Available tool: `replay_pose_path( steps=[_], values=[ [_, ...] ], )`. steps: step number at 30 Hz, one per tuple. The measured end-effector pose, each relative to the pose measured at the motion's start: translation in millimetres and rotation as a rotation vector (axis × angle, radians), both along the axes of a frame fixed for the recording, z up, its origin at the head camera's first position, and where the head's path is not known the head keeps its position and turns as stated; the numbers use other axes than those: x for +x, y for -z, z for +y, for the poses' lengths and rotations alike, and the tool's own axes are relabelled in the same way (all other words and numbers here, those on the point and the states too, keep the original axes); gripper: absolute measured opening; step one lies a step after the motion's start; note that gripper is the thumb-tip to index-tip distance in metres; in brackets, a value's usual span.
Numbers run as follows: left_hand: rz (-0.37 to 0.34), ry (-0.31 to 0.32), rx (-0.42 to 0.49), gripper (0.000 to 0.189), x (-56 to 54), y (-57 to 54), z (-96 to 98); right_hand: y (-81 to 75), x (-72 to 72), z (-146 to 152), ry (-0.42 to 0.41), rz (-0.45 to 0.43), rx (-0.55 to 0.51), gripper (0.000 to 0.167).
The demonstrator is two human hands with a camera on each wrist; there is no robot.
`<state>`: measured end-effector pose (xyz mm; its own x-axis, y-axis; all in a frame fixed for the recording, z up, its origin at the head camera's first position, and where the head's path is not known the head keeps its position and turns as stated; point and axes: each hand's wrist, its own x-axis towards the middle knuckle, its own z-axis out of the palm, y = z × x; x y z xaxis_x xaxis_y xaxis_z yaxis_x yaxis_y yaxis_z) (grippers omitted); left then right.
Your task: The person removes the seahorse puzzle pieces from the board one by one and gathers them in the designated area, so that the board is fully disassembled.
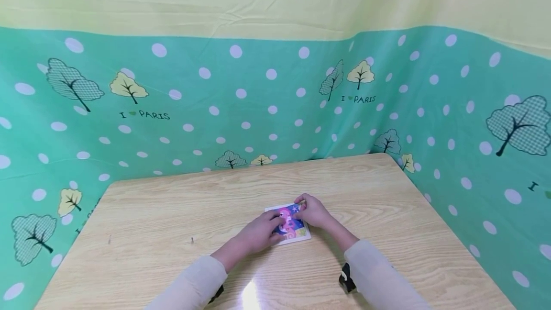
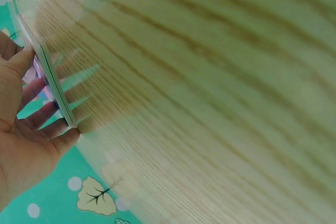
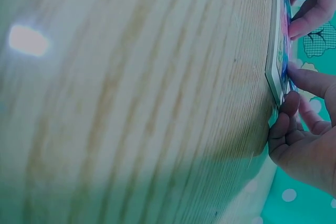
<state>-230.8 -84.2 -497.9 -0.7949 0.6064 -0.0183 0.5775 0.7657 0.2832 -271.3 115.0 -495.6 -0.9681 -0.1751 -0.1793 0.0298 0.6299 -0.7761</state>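
A small square picture board (image 1: 301, 235) with a white border lies on the table, showing a pink seahorse on blue. It looks like a puzzle, though its seams are too small to make out. My left hand (image 1: 257, 233) holds it from the left, with fingers spread over the picture. In the left wrist view, the thumb and outer finger of the left hand (image 2: 31, 124) reach opposite ends of the board's edge (image 2: 50, 72). At the far right corner, my right hand (image 1: 316, 213) pinches with bent thumb and forefinger. Fingers partly cover what the right hand (image 3: 310, 135) grips there.
The wood-grain table (image 1: 172, 224) extends around the board on all sides. A green and yellow curtain (image 1: 241, 71) with dots and trees hangs behind and to the right. A black wrist device (image 1: 346, 279) shows under the right sleeve.
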Motion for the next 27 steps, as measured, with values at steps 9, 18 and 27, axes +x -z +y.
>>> replay_pose_path(
  steps=[9,18,27],
  values=[
    [-0.012,-0.004,-0.001,0.050,2.5,0.3,1.2,-1.6,4.0,-0.3,0.003,-0.017,-0.018,0.035],
    [0.001,0.006,-0.015,0.050,3.9,-1.0,1.7,-0.7,5.8,0.2,0.018,0.003,-0.015,0.034],
    [0.008,0.005,-0.008,0.050,1.2,-1.4,0.8,0.1,4.2,-1.7,0.041,-0.020,-0.032,0.033]
  ],
)
